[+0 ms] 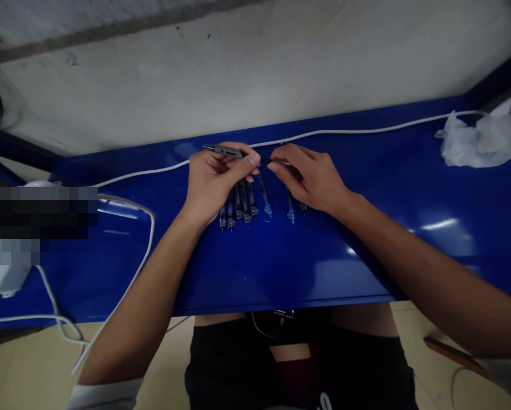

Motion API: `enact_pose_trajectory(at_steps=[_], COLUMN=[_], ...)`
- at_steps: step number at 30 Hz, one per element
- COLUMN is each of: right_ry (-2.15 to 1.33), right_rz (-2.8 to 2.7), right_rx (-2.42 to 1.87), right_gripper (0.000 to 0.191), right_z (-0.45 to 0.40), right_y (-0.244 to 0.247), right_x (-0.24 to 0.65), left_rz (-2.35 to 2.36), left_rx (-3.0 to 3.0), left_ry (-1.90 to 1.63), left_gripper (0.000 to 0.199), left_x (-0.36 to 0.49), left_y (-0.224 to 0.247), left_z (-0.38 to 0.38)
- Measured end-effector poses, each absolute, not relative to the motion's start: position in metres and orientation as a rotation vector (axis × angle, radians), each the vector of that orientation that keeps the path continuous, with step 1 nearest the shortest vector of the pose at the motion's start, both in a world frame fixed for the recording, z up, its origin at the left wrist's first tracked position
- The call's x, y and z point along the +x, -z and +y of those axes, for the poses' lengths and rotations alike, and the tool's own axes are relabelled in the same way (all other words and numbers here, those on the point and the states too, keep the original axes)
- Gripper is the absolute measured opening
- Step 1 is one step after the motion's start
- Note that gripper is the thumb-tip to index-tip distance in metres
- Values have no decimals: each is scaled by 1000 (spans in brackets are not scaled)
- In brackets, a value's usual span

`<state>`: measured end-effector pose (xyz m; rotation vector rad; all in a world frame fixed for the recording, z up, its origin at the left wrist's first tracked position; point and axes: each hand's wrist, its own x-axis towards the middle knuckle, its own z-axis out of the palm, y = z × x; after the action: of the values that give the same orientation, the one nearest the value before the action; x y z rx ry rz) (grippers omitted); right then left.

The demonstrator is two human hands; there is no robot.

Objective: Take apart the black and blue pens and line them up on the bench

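My left hand [208, 185] is closed around a dark grey pen [226, 151], its pointed tip toward the left. Close by on the right, the fingertips of my right hand [313, 175] pinch a thin dark stick-like piece [283, 163]. Whether that piece joins the pen, I cannot tell. Under and between my hands, several clear pens with dark insides [243, 205] lie side by side on the blue table [247, 267]. A blue-tipped pen [264, 196] lies right of them, and another blue pen [291, 209] rests beneath my right hand. Their far ends are partly hidden.
A white cable [345, 131] runs along the back of the table by the pale wall [281, 74]. On the far right sits a crumpled white plastic bag [481, 139]. At the left are a blurred-out object, a white device [8, 279] and a looping white cable [151, 239].
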<state>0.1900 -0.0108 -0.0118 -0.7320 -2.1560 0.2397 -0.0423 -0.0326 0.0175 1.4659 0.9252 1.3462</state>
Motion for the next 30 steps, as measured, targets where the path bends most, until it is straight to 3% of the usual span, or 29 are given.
enact_pose_trajectory(at_steps=[4, 9, 20, 30], right_ry=[-224, -287, -227, -317], right_rz=[-2195, -2193, -2201, -2050], right_rx=[-739, -749, -689, -693], right_gripper=[33, 47, 24, 31], right_z=[-12, -15, -15, -19], right_y=[13, 16, 14, 18], right_x=[189, 186, 189, 181], left_rz=[948, 955, 963, 946], left_rx=[1533, 1553, 1567, 1558], left_ry=[-1315, -1353, -1347, -1353], left_gripper=[25, 31, 28, 31], left_x=[-36, -35, -38, -40], left_y=[-15, -14, -16, -18], left_z=[-36, -36, -37, -37])
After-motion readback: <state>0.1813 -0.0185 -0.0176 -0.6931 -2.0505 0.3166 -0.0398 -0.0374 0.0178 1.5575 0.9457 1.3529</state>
